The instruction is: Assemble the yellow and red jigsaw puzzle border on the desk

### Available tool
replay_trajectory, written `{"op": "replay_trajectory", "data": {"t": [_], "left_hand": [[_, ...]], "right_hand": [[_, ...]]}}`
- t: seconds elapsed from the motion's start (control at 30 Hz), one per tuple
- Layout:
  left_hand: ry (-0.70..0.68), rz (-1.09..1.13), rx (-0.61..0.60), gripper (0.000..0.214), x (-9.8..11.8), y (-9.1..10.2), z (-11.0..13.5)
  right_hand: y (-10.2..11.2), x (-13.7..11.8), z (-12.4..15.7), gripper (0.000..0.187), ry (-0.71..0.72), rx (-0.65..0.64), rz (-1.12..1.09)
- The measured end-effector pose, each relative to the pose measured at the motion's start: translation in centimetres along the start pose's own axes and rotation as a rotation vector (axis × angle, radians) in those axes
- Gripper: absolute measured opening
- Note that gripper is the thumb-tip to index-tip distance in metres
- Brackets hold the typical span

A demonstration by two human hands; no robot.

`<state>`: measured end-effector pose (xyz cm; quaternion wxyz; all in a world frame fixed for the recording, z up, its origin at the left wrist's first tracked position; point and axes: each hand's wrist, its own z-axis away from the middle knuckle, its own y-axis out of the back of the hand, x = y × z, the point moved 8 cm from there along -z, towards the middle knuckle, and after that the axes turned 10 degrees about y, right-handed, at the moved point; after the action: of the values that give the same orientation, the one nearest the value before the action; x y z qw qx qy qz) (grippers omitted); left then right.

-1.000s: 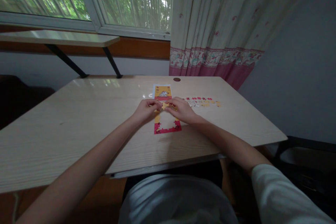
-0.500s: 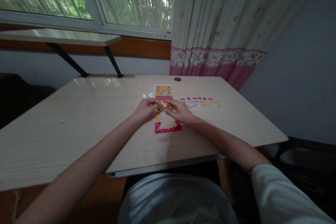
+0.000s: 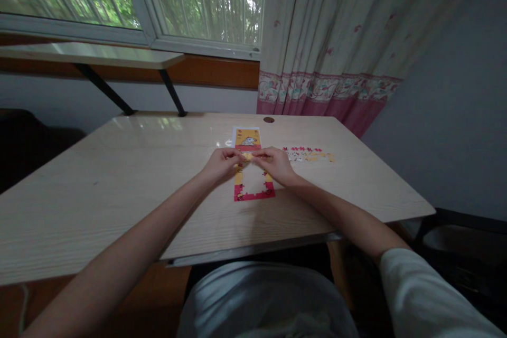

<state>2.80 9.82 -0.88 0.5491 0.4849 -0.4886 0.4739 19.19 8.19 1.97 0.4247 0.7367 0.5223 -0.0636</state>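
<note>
A partly built jigsaw frame [image 3: 254, 186] with red and yellow edges lies on the wooden table [image 3: 130, 179]. My left hand [image 3: 219, 165] and my right hand [image 3: 275, 164] meet just above its far end. Both pinch a small yellow puzzle piece [image 3: 247, 156] between their fingertips. A picture card [image 3: 246, 139] showing the finished image lies just beyond my hands.
Several loose puzzle pieces [image 3: 307, 154] lie in a row to the right of my hands. A round cable hole [image 3: 269, 119] sits near the table's far edge. A shelf on brackets [image 3: 91, 56], a window and a curtain [image 3: 328, 37] stand behind.
My hands have stayed together over the frame's far end, with the yellow piece shifting slightly between the fingertips. The view has drifted a little.
</note>
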Motion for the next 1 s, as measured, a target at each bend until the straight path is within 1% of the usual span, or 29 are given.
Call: {"op": "replay_trajectory", "data": {"t": [0.2,0.33,0.4,0.47,0.57,0.63,0.67,0.73,0.83,1.0], "left_hand": [[-0.019,-0.065,-0.032,0.008,0.3,-0.2,0.1],[-0.057,-0.159,-0.012,0.010,0.5,-0.1,0.0],[-0.091,-0.274,0.018,0.013,0.9,0.2,0.1],[-0.147,-0.456,0.054,0.018,1.4,0.6,0.3],[-0.301,-0.794,0.087,0.026,2.4,0.7,0.8],[-0.378,-0.957,0.093,0.030,2.7,0.5,1.0],[-0.394,-1.012,0.093,0.032,2.7,0.5,1.1],[-0.395,-1.087,0.088,0.034,2.5,0.4,1.0],[-0.387,-1.162,0.070,0.034,2.1,0.2,0.8],[-0.383,-1.205,0.044,0.034,1.8,0.0,0.7]], "right_hand": [[0.5,-0.7,-0.2,0.009,0.062,-0.001,0.120],[0.5,-0.8,-0.3,0.010,0.072,-0.029,0.178],[0.3,-0.5,-0.4,0.011,0.062,-0.058,0.190],[-0.1,0.0,-0.5,0.012,0.046,-0.100,0.195],[-1.0,0.8,-0.6,0.012,-0.002,-0.191,0.213],[-1.7,1.1,-0.6,0.013,-0.033,-0.260,0.222],[-2.0,1.2,-0.5,0.013,-0.041,-0.288,0.223],[-2.4,1.2,-0.5,0.014,-0.045,-0.318,0.228],[-2.5,1.2,-0.6,0.015,-0.043,-0.317,0.237],[-2.8,1.5,-0.5,0.014,-0.044,-0.320,0.254]]}}
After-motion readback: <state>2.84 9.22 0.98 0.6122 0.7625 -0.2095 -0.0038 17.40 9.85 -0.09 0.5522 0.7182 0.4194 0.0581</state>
